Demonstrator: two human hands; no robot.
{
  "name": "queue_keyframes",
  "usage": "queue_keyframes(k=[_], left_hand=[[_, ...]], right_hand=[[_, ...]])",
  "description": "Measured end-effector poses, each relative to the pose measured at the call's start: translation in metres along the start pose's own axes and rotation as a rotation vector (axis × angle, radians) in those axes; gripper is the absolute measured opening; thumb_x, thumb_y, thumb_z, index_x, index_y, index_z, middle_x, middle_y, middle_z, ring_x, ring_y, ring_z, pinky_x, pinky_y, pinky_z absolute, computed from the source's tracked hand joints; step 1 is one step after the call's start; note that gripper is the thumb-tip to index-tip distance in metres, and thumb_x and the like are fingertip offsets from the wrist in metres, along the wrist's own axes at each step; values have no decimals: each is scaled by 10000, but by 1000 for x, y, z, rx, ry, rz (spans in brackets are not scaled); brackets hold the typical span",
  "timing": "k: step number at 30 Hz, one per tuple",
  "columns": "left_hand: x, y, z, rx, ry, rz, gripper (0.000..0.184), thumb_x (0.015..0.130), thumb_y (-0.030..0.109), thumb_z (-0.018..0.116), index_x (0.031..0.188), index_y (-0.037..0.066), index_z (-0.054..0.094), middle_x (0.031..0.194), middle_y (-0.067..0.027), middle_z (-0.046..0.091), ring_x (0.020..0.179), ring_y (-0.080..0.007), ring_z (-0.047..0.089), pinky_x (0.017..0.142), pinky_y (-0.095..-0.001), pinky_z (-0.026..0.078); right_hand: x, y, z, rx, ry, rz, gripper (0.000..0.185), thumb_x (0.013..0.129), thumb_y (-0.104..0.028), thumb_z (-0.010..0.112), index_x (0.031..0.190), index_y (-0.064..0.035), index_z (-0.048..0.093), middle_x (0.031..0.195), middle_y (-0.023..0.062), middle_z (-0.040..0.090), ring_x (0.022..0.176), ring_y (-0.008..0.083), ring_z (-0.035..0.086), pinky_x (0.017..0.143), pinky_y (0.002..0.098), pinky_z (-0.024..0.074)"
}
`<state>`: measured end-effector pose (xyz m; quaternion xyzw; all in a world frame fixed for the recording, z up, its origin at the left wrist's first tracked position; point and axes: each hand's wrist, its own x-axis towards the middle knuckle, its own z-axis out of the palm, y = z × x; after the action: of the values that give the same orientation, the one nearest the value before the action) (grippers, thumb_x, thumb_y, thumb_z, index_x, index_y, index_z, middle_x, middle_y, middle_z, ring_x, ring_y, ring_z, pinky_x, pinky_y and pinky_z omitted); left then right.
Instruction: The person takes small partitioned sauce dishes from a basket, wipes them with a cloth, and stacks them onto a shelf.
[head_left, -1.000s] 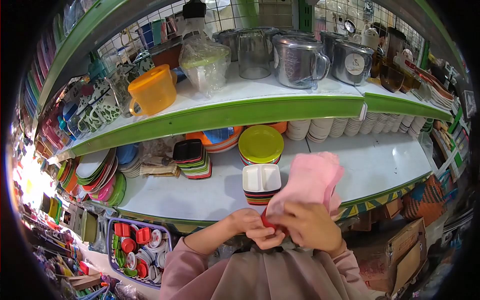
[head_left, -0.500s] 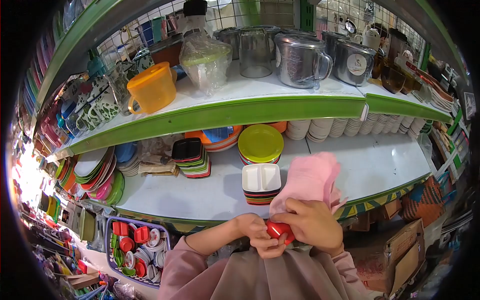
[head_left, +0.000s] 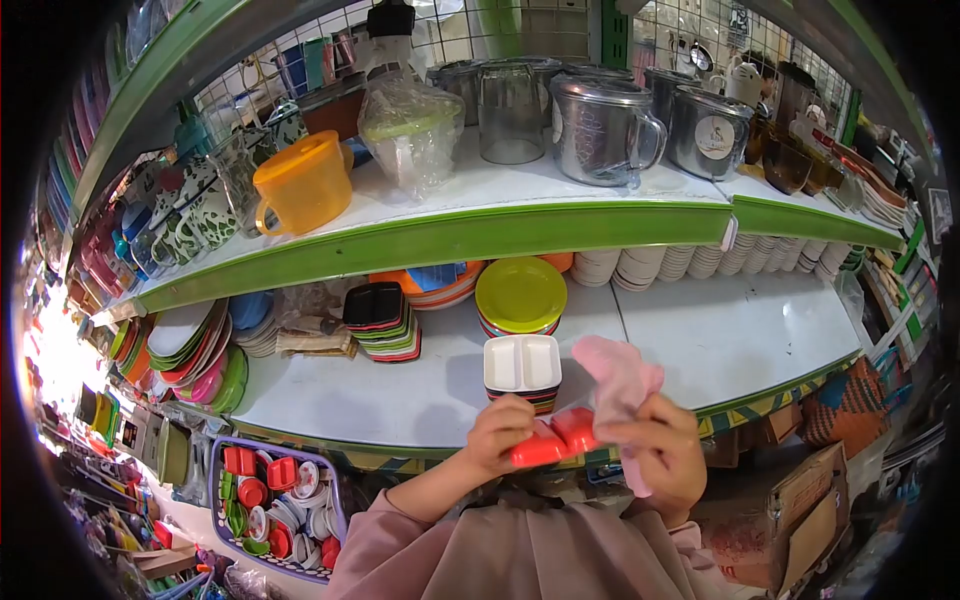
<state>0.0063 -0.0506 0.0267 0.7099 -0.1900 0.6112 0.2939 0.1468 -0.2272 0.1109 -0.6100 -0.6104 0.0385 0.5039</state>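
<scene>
My left hand (head_left: 497, 432) is closed on the left end of a red two-compartment sauce dish (head_left: 573, 430), which is tilted above the shelf's front edge. My right hand (head_left: 660, 452) grips a bunched pink cloth (head_left: 622, 378), with the cloth against or close beside the dish's right end; the exact contact is hidden. Just behind the dish stands a stack of similar small divided dishes, its top one a white dish (head_left: 522, 362). Behind that is a stack of round plates topped by a yellow-green plate (head_left: 521, 294).
A purple-rimmed basket (head_left: 217, 490) of small red, white and green dishes stands low at left. Another divided-dish stack (head_left: 378, 312) sits on the lower shelf (head_left: 735, 325). The green-edged upper shelf (head_left: 440, 235) overhangs it, holding mugs and an orange pitcher (head_left: 303, 185). Cardboard boxes (head_left: 780, 520) lie below right.
The red dish has come up and forward from close to my body and now shows its compartments. My left hand has moved to its end. The pink cloth has dropped lower and is more bunched.
</scene>
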Motion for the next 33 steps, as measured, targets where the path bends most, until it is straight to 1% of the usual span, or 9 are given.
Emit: queue_keyframes(k=[5, 10, 15, 19, 22, 23, 26, 29, 33], left_hand=[[9, 8, -2, 161, 368, -564, 126, 860, -48, 553, 900, 19, 454, 851, -100, 532, 735, -167, 513, 687, -283, 436], [14, 6, -15, 268, 441, -898, 108, 935, 105, 529, 952, 20, 464, 857, -51, 517, 797, -106, 471, 760, -239, 407], [20, -2, -20, 219, 420, -917, 112, 941, 121, 526, 956, 19, 482, 856, -39, 518, 794, -98, 473, 745, -243, 415], [27, -17, -22, 128, 373, -962, 98, 931, 105, 523, 923, 10, 500, 818, -40, 535, 765, -101, 488, 723, -247, 427], [22, -33, -17, 115, 310, -1035, 95, 930, 94, 499, 929, 1, 523, 792, -46, 549, 757, -99, 494, 712, -247, 429], [21, -36, -15, 124, 288, -1038, 134, 918, 89, 485, 973, -12, 555, 806, -89, 580, 751, -153, 538, 717, -286, 442], [11, -48, -19, 360, 201, -1021, 162, 879, 68, 504, 985, -18, 592, 811, -136, 589, 763, -235, 566, 723, -339, 452], [13, -48, -31, 542, 41, -851, 204, 834, 42, 512, 988, -27, 625, 806, -168, 568, 787, -296, 560, 742, -366, 451], [9, -50, -34, 521, 20, -955, 239, 811, 21, 516, 1008, -26, 644, 814, -163, 541, 797, -287, 546, 758, -356, 443]], right_hand=[[18, 47, 11, -380, 227, 22, 328, 691, 86, 550, 917, -92, 709, 699, 101, 452, 582, 240, 507, 554, 333, 433], [13, 152, 72, -643, -16, 11, 287, 695, 13, 596, 945, -110, 664, 830, 90, 534, 785, 260, 581, 636, 364, 478], [4, 147, 67, -742, -185, 25, 349, 748, -53, 622, 1095, -93, 621, 852, 113, 535, 811, 244, 562, 689, 295, 449], [47, 81, 61, 70, 63, 161, 396, 874, -142, 597, 1247, -26, 535, 737, 96, 481, 628, 157, 458, 572, 273, 394], [62, 61, 82, 218, -12, 239, 390, 888, -161, 584, 1249, -22, 532, 667, 96, 493, 566, 137, 428, 539, 280, 391], [68, 59, 86, 159, 6, 273, 375, 896, -183, 558, 1238, -28, 544, 671, 140, 579, 567, 189, 521, 573, 308, 430], [74, 93, 106, 114, 95, 222, 364, 896, -204, 529, 1219, -41, 566, 758, 194, 634, 639, 263, 608, 614, 341, 462], [78, 90, 103, 24, -9, 327, 361, 885, -208, 514, 1198, -44, 586, 842, 221, 651, 714, 312, 642, 643, 360, 477], [81, 86, 103, -35, -35, 404, 332, 855, -185, 549, 1147, -48, 626, 771, 195, 639, 645, 276, 612, 604, 355, 458]])
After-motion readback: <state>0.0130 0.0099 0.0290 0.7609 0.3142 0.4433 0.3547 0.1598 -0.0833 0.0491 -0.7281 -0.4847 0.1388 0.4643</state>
